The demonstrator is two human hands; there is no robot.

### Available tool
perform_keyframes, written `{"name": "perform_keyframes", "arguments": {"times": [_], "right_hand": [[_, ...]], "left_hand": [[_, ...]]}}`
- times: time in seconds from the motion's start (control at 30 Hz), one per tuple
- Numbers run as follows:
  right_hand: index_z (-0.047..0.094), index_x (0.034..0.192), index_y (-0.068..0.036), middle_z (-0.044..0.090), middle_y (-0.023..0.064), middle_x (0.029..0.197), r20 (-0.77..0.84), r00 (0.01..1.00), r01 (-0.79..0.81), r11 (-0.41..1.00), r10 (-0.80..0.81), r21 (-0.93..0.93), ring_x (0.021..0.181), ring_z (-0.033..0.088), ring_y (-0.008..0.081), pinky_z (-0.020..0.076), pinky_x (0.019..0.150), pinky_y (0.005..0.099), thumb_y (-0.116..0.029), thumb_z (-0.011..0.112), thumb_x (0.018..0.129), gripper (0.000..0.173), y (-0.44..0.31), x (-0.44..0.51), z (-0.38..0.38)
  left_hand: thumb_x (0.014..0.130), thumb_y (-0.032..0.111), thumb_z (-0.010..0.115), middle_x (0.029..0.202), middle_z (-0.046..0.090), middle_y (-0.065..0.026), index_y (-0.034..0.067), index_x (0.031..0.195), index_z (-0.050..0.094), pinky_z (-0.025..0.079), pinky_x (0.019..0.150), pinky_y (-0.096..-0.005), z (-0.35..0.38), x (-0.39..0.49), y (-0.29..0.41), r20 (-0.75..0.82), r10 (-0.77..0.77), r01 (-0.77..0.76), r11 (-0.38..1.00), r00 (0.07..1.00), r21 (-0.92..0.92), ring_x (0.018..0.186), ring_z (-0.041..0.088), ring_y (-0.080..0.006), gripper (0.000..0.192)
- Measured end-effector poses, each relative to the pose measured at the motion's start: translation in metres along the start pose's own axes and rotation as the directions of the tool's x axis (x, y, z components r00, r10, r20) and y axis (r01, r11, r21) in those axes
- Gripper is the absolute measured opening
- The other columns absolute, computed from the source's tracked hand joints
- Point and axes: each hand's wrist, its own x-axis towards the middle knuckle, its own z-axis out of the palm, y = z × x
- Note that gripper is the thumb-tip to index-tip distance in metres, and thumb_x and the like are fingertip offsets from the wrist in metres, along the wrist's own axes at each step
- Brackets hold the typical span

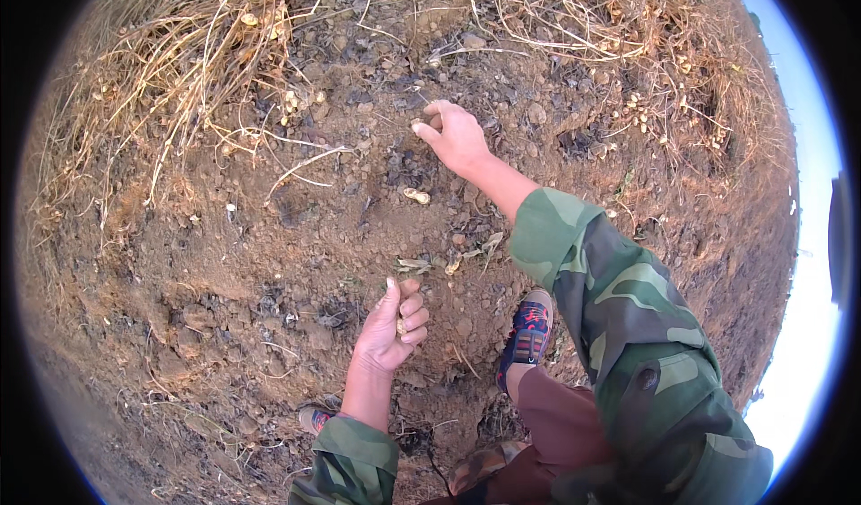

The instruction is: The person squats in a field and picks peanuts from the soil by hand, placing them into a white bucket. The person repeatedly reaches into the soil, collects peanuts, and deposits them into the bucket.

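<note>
My left hand (pixel 393 327) is curled palm-up over the soil, its fingers closed around at least one peanut pod (pixel 401 327); the rest of its contents is hidden. Farther out, my right hand (pixel 459 135) reaches down to the ground. At its thumb and fingertips is a small tan piece (pixel 416 123), apparently a peanut pod. A pale peanut pod (pixel 416 196) lies loose on the soil between both hands. Nearer the left hand, another pod-like piece (pixel 452 267) rests beside dry leaves (pixel 414 264).
Dried peanut vines (pixel 202 54) with pods heap up at the upper left, and more vines (pixel 605 34) spread across the upper right. A pod cluster (pixel 635 111) lies at right. My patterned shoe (pixel 528 333) stands on the clumpy brown soil (pixel 222 263).
</note>
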Motion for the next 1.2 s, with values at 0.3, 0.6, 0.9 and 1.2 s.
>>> {"name": "perform_keyframes", "arguments": {"times": [0.3, 0.6, 0.9, 1.2], "right_hand": [[0.054, 0.106, -0.002, 0.058, 0.0043, 0.083, -0.024, 0.919, -0.321, 0.783, 0.394, 0.533, 0.059, 0.051, 0.0081, 0.0418, 0.047, 0.0226, -0.008, 0.042, 0.094, 0.018, 0.026, 0.026, -0.025], [0.058, 0.121, -0.003, 0.064, 0.0096, 0.102, -0.145, 0.936, -0.203, 0.829, 0.321, 0.521, 0.080, 0.062, 0.0142, 0.0510, 0.071, 0.0246, -0.009, 0.041, 0.098, 0.029, 0.021, 0.078, -0.041], [0.057, 0.130, -0.017, 0.064, 0.0165, 0.115, 0.008, 0.986, -0.161, 0.950, 0.169, -0.269, 0.114, 0.057, 0.0325, 0.0451, 0.099, 0.0400, -0.008, 0.049, 0.086, 0.046, 0.021, 0.125, 0.002], [0.059, 0.105, -0.009, 0.066, 0.0106, 0.100, 0.064, 0.993, -0.107, 0.986, 0.099, 0.131, 0.093, 0.062, 0.0241, 0.0474, 0.085, 0.0358, -0.022, 0.071, 0.083, 0.028, 0.034, 0.118, 0.008]], "left_hand": [[0.099, 0.043, 0.047, 0.068, 0.039, 0.0043, 0.009, 0.106, 0.057, 0.028, 0.041, -0.0190, -0.013, 0.004, 0.016, -0.066, 0.011, -0.008, 0.999, 0.998, 0.033, 0.053, 0.035, -0.0060, 0.036], [0.101, 0.038, 0.046, 0.068, 0.039, 0.0038, 0.008, 0.107, 0.056, 0.029, 0.041, -0.0193, -0.015, 0.014, 0.023, -0.098, 0.007, -0.004, 1.000, 0.995, 0.031, 0.053, 0.035, -0.0066, 0.033], [0.102, 0.036, 0.045, 0.068, 0.039, 0.0035, 0.006, 0.110, 0.056, 0.029, 0.042, -0.0194, -0.007, 0.015, 0.031, -0.053, 0.031, -0.031, 0.999, 0.998, 0.011, 0.054, 0.036, -0.0065, 0.034], [0.102, 0.035, 0.045, 0.068, 0.039, 0.0034, 0.006, 0.110, 0.056, 0.029, 0.042, -0.0192, -0.004, 0.016, 0.031, -0.089, 0.034, -0.033, 0.999, 0.995, 0.014, 0.054, 0.037, -0.0069, 0.031]]}}
